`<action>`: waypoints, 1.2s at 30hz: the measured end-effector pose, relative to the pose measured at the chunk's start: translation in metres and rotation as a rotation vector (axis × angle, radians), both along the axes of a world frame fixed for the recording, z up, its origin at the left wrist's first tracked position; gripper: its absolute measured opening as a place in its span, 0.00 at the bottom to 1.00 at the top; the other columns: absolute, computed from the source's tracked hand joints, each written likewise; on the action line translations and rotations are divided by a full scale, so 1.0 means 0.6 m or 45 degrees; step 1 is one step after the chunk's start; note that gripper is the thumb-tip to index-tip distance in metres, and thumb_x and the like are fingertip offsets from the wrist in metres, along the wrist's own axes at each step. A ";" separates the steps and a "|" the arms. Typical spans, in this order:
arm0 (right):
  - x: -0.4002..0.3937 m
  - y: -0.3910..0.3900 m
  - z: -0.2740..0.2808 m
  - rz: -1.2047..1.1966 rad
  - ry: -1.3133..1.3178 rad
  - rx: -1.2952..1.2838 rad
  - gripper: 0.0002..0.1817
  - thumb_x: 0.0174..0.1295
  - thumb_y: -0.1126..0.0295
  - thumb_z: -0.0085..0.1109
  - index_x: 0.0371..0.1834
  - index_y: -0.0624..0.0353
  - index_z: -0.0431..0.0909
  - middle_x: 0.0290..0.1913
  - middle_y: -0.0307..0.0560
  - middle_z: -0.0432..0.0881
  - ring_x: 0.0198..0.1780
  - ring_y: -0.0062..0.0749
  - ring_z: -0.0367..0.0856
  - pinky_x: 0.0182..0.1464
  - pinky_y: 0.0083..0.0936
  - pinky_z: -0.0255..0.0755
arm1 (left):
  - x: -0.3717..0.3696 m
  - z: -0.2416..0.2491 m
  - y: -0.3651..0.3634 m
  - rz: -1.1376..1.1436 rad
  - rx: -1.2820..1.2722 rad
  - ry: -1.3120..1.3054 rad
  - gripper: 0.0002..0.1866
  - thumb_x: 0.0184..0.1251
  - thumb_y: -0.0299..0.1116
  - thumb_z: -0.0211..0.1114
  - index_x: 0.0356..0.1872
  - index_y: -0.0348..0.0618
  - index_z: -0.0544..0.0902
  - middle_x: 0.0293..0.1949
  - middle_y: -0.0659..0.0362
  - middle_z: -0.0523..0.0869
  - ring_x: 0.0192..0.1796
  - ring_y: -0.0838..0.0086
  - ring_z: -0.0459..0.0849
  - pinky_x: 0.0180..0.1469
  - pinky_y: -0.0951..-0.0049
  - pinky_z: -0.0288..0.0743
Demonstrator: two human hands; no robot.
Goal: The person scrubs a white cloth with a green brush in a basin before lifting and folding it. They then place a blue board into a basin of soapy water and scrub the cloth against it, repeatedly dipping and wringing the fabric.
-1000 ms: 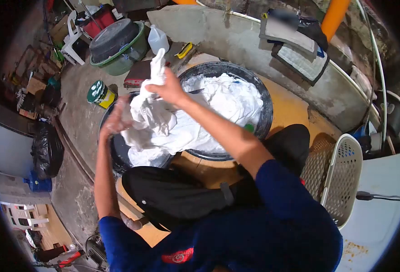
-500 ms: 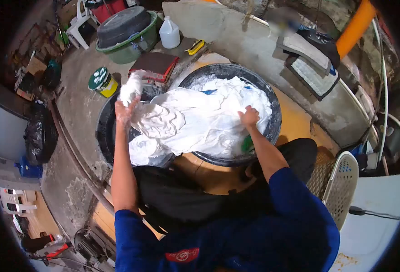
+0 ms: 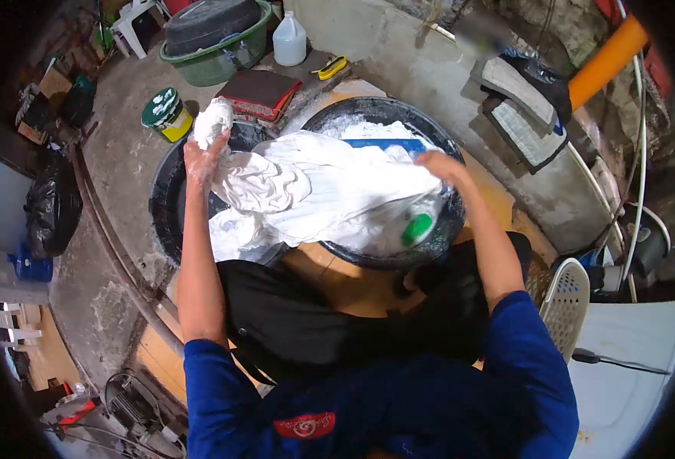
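Observation:
A large white cloth (image 3: 330, 183) spans two black basins, the left basin (image 3: 167, 206) and the right basin (image 3: 448, 245). My left hand (image 3: 206, 159) is closed around a bunched part of it above the left basin, and a wad sticks up past the fingers. At the far right end, my right hand (image 3: 443, 164) grips the cloth's edge over the right basin. A green object (image 3: 417, 229), perhaps a brush, lies in the right basin near the cloth. Behind the cloth in that basin, a flat blue piece (image 3: 379, 143) shows amid white suds.
Beyond the basins are a yellow-green tub (image 3: 167, 115), a folded dark mat (image 3: 259, 93), a yellow-handled brush (image 3: 332, 67), a white jug (image 3: 289, 40) and a green basin (image 3: 215, 69). A concrete wall (image 3: 406, 69) runs behind; a plastic basket (image 3: 565, 306) stands at right.
My right hand has moved right and away from me, drawing the cloth out straighter. More of the blue piece and the green object now shows. My left hand keeps its hold.

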State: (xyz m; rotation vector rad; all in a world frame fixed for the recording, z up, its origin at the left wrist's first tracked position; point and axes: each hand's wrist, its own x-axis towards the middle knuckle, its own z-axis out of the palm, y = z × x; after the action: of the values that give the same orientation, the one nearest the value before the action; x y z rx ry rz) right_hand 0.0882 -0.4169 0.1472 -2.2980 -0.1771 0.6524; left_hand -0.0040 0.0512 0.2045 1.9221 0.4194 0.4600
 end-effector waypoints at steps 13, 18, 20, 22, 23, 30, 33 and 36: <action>-0.037 0.521 0.288 0.620 -0.760 0.342 0.20 0.63 0.60 0.47 0.26 0.69 0.74 0.25 0.48 0.76 0.29 0.28 0.72 0.31 0.31 0.67 | -0.051 0.099 0.162 0.310 0.212 -0.429 0.19 0.48 0.41 0.70 0.38 0.40 0.81 0.32 0.64 0.82 0.31 0.80 0.76 0.34 0.78 0.69; -0.037 0.710 0.428 0.164 -0.561 1.382 0.19 0.57 0.62 0.52 0.35 0.73 0.76 0.37 0.65 0.78 0.39 0.47 0.79 0.42 0.35 0.72 | -0.094 0.272 0.219 0.184 0.250 -0.760 0.21 0.49 0.40 0.69 0.43 0.39 0.78 0.36 0.63 0.80 0.35 0.77 0.76 0.38 0.76 0.69; -0.035 0.752 0.488 -0.009 -0.651 1.557 0.15 0.55 0.64 0.53 0.31 0.70 0.78 0.33 0.60 0.79 0.35 0.44 0.79 0.39 0.35 0.72 | -0.107 0.328 0.236 0.339 0.317 -0.624 0.21 0.49 0.40 0.69 0.43 0.39 0.78 0.36 0.62 0.80 0.36 0.76 0.76 0.38 0.76 0.69; 0.071 0.836 0.510 0.254 -1.011 1.552 0.17 0.59 0.58 0.51 0.35 0.64 0.75 0.34 0.58 0.80 0.37 0.49 0.78 0.40 0.37 0.68 | -0.109 0.363 0.277 0.506 0.462 -0.460 0.21 0.49 0.42 0.69 0.41 0.39 0.79 0.34 0.62 0.80 0.33 0.75 0.77 0.36 0.76 0.70; 0.043 0.797 0.502 0.053 -0.990 1.681 0.16 0.61 0.60 0.48 0.33 0.65 0.76 0.35 0.59 0.79 0.35 0.46 0.76 0.38 0.38 0.67 | -0.110 0.369 0.277 0.548 0.529 -0.409 0.20 0.50 0.42 0.68 0.40 0.39 0.79 0.34 0.63 0.80 0.33 0.76 0.77 0.35 0.75 0.69; 0.038 0.706 0.283 0.443 -0.710 1.004 0.08 0.57 0.72 0.49 0.33 0.62 0.77 0.28 0.46 0.79 0.30 0.27 0.74 0.32 0.29 0.70 | -0.063 0.251 0.284 0.165 0.467 -0.582 0.17 0.46 0.36 0.66 0.38 0.41 0.81 0.31 0.65 0.82 0.31 0.81 0.77 0.33 0.78 0.70; 0.022 0.643 0.164 0.873 -0.484 0.622 0.06 0.56 0.71 0.52 0.31 0.61 0.75 0.25 0.41 0.76 0.25 0.25 0.73 0.27 0.26 0.68 | -0.057 0.175 0.257 -0.036 0.452 -0.548 0.17 0.45 0.33 0.63 0.40 0.40 0.80 0.33 0.63 0.82 0.35 0.78 0.79 0.39 0.75 0.72; -0.009 0.556 0.097 0.766 -0.011 0.864 0.17 0.54 0.68 0.61 0.45 0.60 0.68 0.32 0.41 0.75 0.32 0.22 0.74 0.30 0.22 0.70 | -0.052 0.130 0.134 -0.112 0.393 -0.595 0.16 0.46 0.30 0.59 0.39 0.38 0.80 0.35 0.58 0.83 0.38 0.72 0.81 0.43 0.70 0.73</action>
State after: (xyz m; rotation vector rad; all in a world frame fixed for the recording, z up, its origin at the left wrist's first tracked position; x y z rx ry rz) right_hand 0.0831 -0.0835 0.2053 -1.5753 -0.9626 0.7288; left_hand -0.0350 0.1319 0.2826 2.0340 -0.0449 0.9321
